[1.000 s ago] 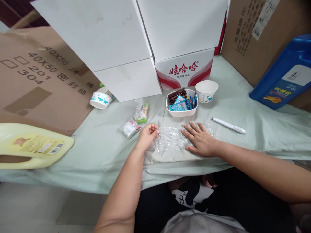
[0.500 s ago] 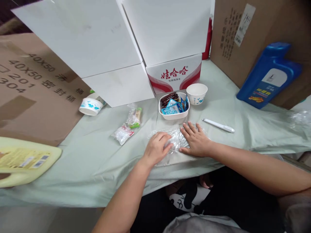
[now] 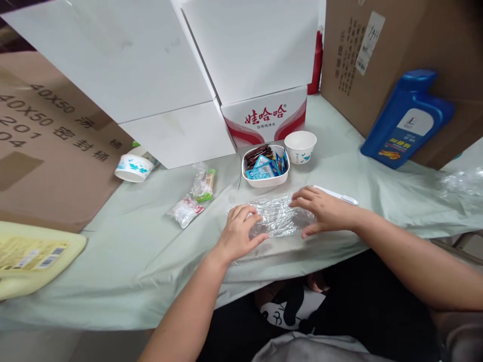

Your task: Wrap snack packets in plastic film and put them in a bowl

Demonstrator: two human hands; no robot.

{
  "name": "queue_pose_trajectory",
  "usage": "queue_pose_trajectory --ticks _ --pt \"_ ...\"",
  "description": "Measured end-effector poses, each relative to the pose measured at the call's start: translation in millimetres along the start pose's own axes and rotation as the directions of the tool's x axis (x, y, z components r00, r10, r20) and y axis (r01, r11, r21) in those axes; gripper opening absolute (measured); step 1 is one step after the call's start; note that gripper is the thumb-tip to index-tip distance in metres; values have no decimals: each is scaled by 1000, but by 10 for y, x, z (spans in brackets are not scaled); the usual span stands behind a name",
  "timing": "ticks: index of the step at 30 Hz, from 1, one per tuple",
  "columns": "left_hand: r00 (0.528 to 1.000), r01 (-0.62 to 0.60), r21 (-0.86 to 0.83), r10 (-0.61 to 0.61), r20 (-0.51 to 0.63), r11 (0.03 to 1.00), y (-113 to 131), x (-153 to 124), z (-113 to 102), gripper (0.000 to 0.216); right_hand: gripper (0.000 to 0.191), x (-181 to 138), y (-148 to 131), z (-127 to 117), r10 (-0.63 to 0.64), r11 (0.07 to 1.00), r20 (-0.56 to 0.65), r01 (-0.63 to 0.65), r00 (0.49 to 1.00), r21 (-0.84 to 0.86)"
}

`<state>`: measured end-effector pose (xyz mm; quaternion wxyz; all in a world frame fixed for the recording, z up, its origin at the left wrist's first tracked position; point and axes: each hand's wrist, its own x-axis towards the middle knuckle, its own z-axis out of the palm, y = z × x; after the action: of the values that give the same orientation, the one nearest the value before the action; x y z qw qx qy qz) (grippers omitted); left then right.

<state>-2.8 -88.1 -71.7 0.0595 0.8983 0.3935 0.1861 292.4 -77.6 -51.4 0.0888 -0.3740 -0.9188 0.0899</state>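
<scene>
A crinkled clear plastic wrap lies flat on the cloth-covered table in front of me. My left hand rests at its left end, fingers bent and thumb apart. Over the right end is my right hand, its fingers spread and partly curled, with nothing gripped. A white pen-like tool lies just beyond the right hand, partly hidden by it. Behind the wrap stands a white tub filled with brown and blue sachets. A paper bowl with a blue print stands beside the tub.
Two small plastic-wrapped packets lie on the left. White boxes and a tipped paper bowl are at the back. Brown cartons flank the table, with a blue bottle right and a yellow jug left.
My right hand has lifted from lying flat on the wrap and moved right, its fingers now curled. My left hand's fingers have spread a little. More of the wrap shows between them.
</scene>
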Motion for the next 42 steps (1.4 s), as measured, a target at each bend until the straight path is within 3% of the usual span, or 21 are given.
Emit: queue_pose_trajectory --ticks 3,6,8,12,15,21,25,29,32,35,42 --pt "991 28 -80 -18 134 996 5 -14 -105 29 36 -35 -1 -120 -101 990 180 81 978 115" --pt "968 91 -105 -64 242 990 -98 -69 -201 21 7 -67 83 -152 -72 989 203 43 977 145" --pt "964 107 -126 -72 258 986 -174 -119 -252 11 13 -90 139 -158 -69 986 186 38 980 165" --pt "963 129 -136 -92 253 982 -225 -194 -293 23 17 -115 173 -175 -18 987 159 -8 987 162" --pt "968 147 -139 -113 225 979 -210 -200 -292 12 19 -105 160 -169 30 990 150 -50 988 132" --pt "975 198 -321 -152 165 926 -335 -213 -318 10 19 -94 153 -126 16 999 159 -24 987 48" --pt "930 353 -373 -365 40 858 -525 -239 -191 7 21 -86 163 -137 181 975 122 -194 976 109" --pt "836 469 -451 -546 -50 759 -659 -176 13 24 23 24 191 -75 465 864 46 -465 884 196" --pt "785 533 -384 -610 -108 754 -657 -83 82 24 25 139 205 35 570 815 5 -566 822 128" --pt "763 584 -230 -623 -170 778 -611 -9 85 16 28 212 189 147 605 793 -53 -607 794 -43" --pt "730 660 86 -609 -309 747 -555 13 37 17 33 196 147 230 536 807 -166 -560 828 -187"
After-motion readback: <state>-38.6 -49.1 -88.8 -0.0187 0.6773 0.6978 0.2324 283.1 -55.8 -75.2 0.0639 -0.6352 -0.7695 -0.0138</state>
